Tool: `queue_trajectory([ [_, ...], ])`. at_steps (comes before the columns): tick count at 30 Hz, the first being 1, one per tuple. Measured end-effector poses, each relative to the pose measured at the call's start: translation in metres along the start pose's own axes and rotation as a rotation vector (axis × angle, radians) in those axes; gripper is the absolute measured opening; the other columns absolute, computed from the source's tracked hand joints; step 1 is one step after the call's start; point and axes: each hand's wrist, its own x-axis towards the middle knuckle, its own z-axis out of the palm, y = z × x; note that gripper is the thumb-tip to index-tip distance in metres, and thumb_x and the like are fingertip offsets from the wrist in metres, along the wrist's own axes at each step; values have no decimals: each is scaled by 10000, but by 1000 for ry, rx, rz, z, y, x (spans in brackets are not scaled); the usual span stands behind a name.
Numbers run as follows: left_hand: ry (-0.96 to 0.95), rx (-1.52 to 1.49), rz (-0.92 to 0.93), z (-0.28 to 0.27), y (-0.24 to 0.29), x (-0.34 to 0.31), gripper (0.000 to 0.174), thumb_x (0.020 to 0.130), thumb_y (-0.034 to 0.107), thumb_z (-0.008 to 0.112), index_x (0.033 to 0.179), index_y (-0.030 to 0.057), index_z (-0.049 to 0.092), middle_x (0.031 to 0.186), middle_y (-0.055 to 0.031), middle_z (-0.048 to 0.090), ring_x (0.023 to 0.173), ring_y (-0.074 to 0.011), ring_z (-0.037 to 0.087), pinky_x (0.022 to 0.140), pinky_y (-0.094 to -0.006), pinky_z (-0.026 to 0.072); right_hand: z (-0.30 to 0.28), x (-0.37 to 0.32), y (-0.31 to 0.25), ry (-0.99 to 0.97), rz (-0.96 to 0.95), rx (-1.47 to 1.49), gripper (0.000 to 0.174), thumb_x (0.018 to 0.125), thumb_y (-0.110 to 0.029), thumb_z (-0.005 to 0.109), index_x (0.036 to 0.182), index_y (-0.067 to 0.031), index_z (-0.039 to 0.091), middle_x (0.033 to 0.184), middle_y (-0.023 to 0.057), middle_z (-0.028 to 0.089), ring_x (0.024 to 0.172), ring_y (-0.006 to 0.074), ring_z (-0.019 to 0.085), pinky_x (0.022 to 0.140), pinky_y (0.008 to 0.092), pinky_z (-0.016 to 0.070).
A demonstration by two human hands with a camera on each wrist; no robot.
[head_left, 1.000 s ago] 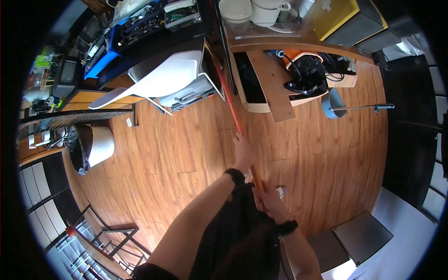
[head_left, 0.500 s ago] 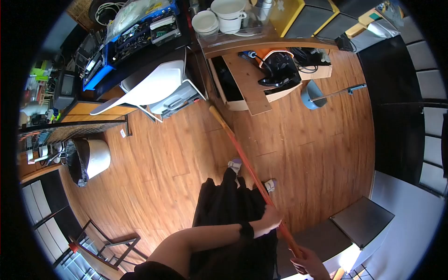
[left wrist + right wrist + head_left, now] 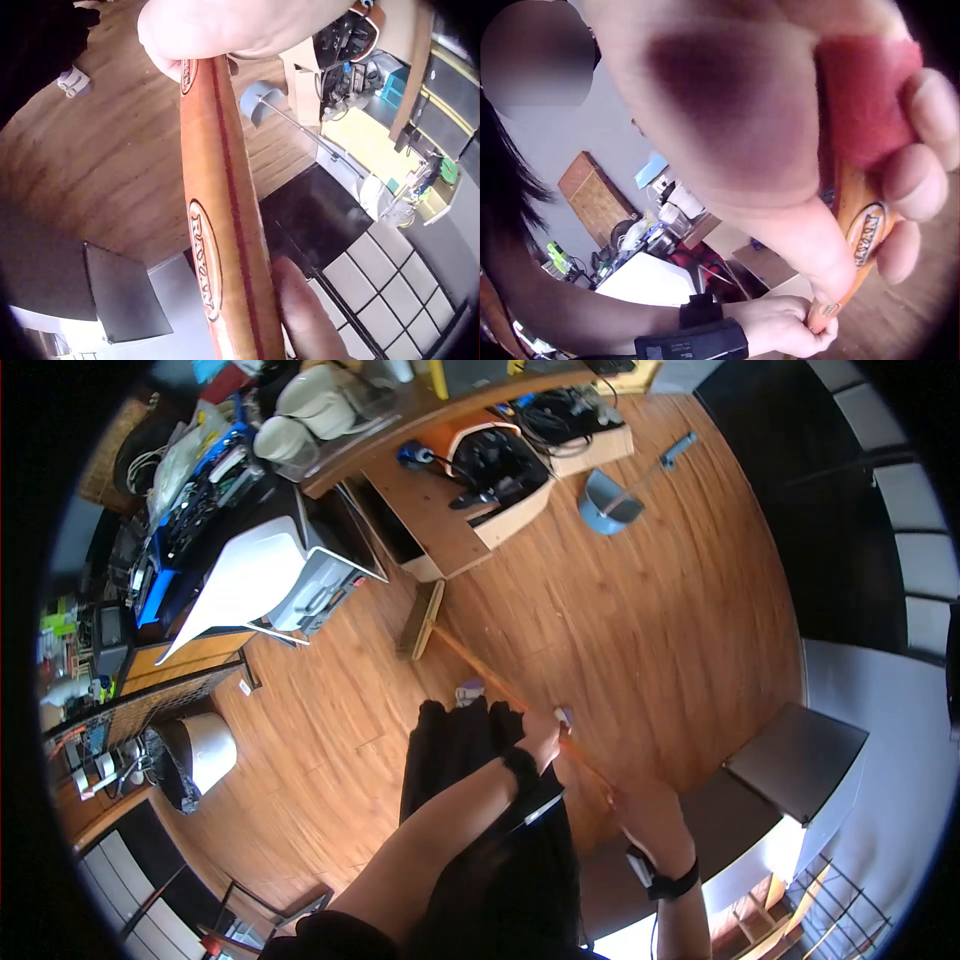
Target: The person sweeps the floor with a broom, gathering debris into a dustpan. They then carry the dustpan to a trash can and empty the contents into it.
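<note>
A long orange broom (image 3: 478,667) slants across the head view, its flat brush (image 3: 422,622) low by the cardboard box. My left hand (image 3: 541,738) grips the handle partway down. Higher up, near the handle's end, my right hand (image 3: 650,815) is curled round it. In the right wrist view, that hand (image 3: 742,112) has its fingers round the handle (image 3: 862,225) beside a red wrapped part, with my left hand (image 3: 795,322) further along. The left wrist view shows the printed handle (image 3: 217,180) close up below my left hand (image 3: 240,26).
A blue dustpan (image 3: 608,510) with a long handle stands on the wooden floor. Boxes of cables (image 3: 505,470) sit under the desk beside a white chair (image 3: 240,580). A lined bin (image 3: 212,748) is at left, dark cabinets (image 3: 800,760) at lower right.
The broom's brush has come into view near the box, where a bare handle end pointed before. Both hands have moved and hold the handle anew; the head view has turned and shifted.
</note>
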Motion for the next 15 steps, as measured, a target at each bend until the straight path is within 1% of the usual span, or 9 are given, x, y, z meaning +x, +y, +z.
queue_trajectory([
  [1, -15, 118, -6, 11, -8, -2, 114, 761, 69, 386, 686, 20, 456, 489, -113, 447, 383, -224, 460, 328, -323, 343, -1, -5, 10, -13, 13, 13, 207, 737, -127, 477, 930, -72, 527, 653, 155, 543, 627, 301, 539, 535, 358, 441],
  [6, -113, 133, -79, 43, -73, 29, 116, 779, 101, 379, 700, 34, 431, 531, -116, 455, 402, -219, 456, 361, -287, 360, -6, -25, 61, -79, 196, 33, 134, 735, -124, 477, 812, -38, 545, 651, 170, 535, 636, 311, 531, 564, 367, 429],
  [7, -232, 39, -60, 45, -88, 38, 95, 771, 99, 400, 706, 40, 437, 556, -110, 466, 451, -218, 476, 386, -294, 372, 0, -30, 72, -78, 210, 49, 134, 735, -124, 477, 812, -38, 545, 651, 170, 535, 636, 311, 531, 564, 367, 429],
  [8, -355, -57, -43, 49, -104, 47, 76, 764, 97, 421, 711, 47, 443, 581, -103, 477, 500, -217, 496, 411, -301, 385, 9, -32, 83, 32, 223, 156, 139, 731, -128, 485, 816, -33, 540, 655, 177, 531, 642, 321, 527, 568, 369, 424],
  [9, -361, -40, -53, 47, -130, 67, 76, 764, 97, 421, 711, 47, 443, 581, -103, 477, 500, -217, 496, 411, -301, 385, 14, -37, 92, 145, 235, 258, 145, 727, -131, 492, 820, -28, 535, 660, 184, 527, 649, 331, 524, 572, 372, 420],
  [11, -732, 416, 488, 34, -187, 122, 36, 737, 74, 459, 718, 49, 441, 596, -85, 471, 538, -222, 494, 441, -333, 395, 5, -52, 103, 104, 318, 312, 182, 723, -130, 498, 873, -34, 532, 686, 191, 530, 666, 339, 521, 579, 371, 421],
  [13, -675, 495, 304, 62, -196, 88, 22, 753, 37, 413, 754, 25, 394, 614, -89, 430, 517, -210, 463, 418, -327, 388, -8, -72, 113, 61, 387, 370, 228, 718, -129, 504, 926, -39, 530, 713, 199, 533, 683, 347, 518, 585, 371, 421],
  [14, -427, 332, -144, 99, -175, 10, 13, 782, 11, 347, 786, 0, 349, 626, -101, 392, 477, -194, 434, 380, -305, 377, -16, -87, 125, 20, 471, 434, 278, 708, -116, 513, 978, -50, 513, 745, 200, 534, 704, 339, 523, 598, 358, 425],
  [15, -388, 411, -99, 125, -152, -62, 115, 745, 14, 398, 631, 22, 400, 573, -118, 458, 477, -219, 489, 390, -328, 408, -23, -102, 137, -21, 555, 496, 335, 698, -103, 522, 1030, -60, 496, 777, 201, 536, 724, 331, 529, 611, 346, 429],
])
